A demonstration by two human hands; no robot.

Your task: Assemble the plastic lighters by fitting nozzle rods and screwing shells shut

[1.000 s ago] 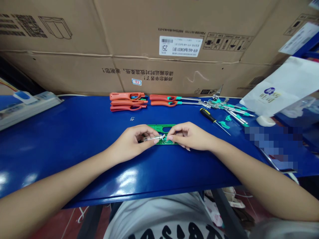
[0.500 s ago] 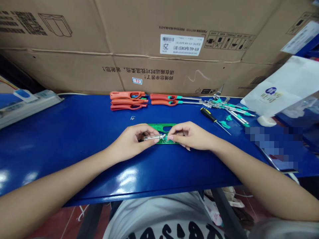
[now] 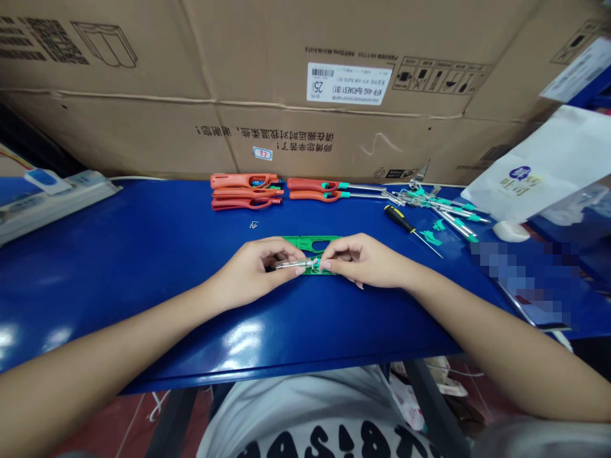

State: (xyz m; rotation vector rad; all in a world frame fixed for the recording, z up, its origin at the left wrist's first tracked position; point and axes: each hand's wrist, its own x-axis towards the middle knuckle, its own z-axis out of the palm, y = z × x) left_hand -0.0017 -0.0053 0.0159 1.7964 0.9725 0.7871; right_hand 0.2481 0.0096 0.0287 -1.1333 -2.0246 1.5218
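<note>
My left hand (image 3: pixel 255 270) is closed around a clear fuel tank (image 3: pixel 291 263), with thumb and fingers along its length. At the tank's right end, my right hand (image 3: pixel 367 259) pinches a small teal part (image 3: pixel 316 263), partly hidden by the fingertips. A thin white wire shows beside them. Beneath both hands lies a green lighter handle shell (image 3: pixel 301 242) with a trigger opening. How the teal part meets the tank is too small to tell.
Orange lighter handle shells (image 3: pixel 244 193) are stacked behind, beside two red-orange lighters with metal tubes (image 3: pixel 312 191). Right of these lie a screwdriver (image 3: pixel 400 219) and a heap of metal tubes (image 3: pixel 451 216). A power strip (image 3: pixel 62 203) stands left; a cardboard box (image 3: pixel 267 76) walls the back.
Almost nothing differs. Both hands stay in place, with the tank turned very slightly between them.
</note>
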